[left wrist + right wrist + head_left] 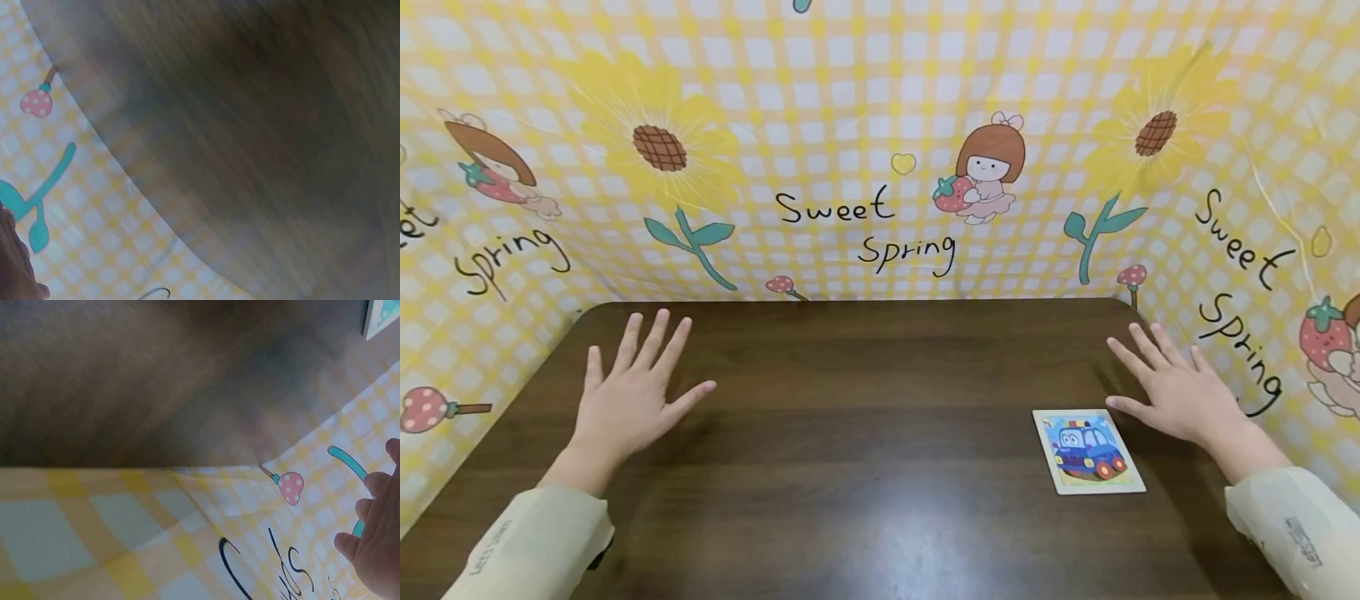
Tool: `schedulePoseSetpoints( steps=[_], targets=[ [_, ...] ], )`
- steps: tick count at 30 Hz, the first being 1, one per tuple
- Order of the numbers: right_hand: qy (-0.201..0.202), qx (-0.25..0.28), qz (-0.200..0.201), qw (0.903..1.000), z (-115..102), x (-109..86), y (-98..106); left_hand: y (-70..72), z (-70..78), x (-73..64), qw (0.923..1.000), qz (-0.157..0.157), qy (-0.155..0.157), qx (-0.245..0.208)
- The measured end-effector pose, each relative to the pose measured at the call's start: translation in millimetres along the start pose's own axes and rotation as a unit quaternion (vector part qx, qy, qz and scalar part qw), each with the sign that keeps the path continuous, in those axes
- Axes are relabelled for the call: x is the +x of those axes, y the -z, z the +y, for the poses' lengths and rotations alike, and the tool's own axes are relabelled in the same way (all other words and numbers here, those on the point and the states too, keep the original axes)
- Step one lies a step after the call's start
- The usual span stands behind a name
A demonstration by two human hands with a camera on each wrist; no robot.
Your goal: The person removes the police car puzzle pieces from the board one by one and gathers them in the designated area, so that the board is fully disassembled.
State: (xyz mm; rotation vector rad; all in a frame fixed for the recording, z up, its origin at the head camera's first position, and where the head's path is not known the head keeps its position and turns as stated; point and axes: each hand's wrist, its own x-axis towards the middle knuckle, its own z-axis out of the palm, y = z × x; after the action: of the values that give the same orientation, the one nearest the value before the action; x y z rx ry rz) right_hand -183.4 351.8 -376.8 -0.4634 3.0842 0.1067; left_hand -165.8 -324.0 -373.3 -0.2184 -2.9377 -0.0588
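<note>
A square picture puzzle board (1090,452) with a blue cartoon police car and a pale border lies flat at the right of the table. Just beyond its upper right corner is my right hand (1176,396), its fingers spread and nothing held. On the table's left side, my left hand (628,400) is spread wide with straight fingers, far from the board and holding nothing. Part of the left hand (15,265) shows at the edge of the left wrist view. In the right wrist view, the right hand (378,531) appears at the right, and a corner of the board (381,317) shows above.
A dark brown wooden table (820,450) with rounded far corners fills the foreground. Yellow checked cloth (842,125) printed with sunflowers, strawberries and lettering rises behind it and along both sides. Light glares off the table's front middle.
</note>
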Motion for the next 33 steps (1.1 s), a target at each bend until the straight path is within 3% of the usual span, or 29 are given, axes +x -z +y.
schedulePoseSetpoints(
  steps=[14, 26, 33],
  targets=[
    [0.023, 0.064, -0.048, 0.9965, -8, -23.2, -26, -17.4, 28.0, 13.6, 0.9992, 0.003, -0.04, -0.004],
    [0.035, 0.131, -0.068, 0.9885, -15, -34.2, -34, -25.4, 61.8, 35.3, 0.997, -0.035, -0.068, -0.002],
    [0.032, 0.152, -0.076, 0.985, -13, -38.0, -37, -29.8, 90.7, 51.5, 0.9942, -0.061, -0.088, -0.008]
  ],
)
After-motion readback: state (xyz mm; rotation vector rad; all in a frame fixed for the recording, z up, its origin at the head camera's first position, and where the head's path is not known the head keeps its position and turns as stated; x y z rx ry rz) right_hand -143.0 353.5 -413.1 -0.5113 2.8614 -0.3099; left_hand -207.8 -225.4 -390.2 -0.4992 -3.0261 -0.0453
